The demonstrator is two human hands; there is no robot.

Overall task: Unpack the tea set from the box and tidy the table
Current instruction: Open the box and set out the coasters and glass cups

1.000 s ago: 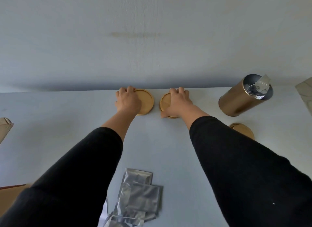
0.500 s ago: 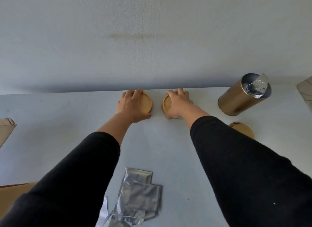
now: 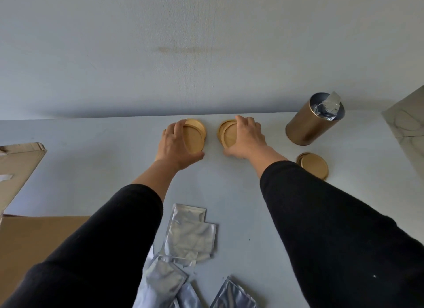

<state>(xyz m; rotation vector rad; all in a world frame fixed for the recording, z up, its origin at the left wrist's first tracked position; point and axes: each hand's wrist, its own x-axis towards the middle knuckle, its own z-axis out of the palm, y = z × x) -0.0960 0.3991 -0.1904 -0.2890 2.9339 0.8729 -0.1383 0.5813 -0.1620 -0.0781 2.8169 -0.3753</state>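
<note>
Now L hand [image 3: 176,145] & R hand [image 3: 246,139] each clamped on wooden coasters [image 3: 195,133], no legible labels.

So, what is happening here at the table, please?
A person in black sleeves is reaching to the far edge of the table. The left hand and the right hand each rest on a stack of wooden coasters. An open gold tin, its lid and foil sachets lie nearby.
</note>
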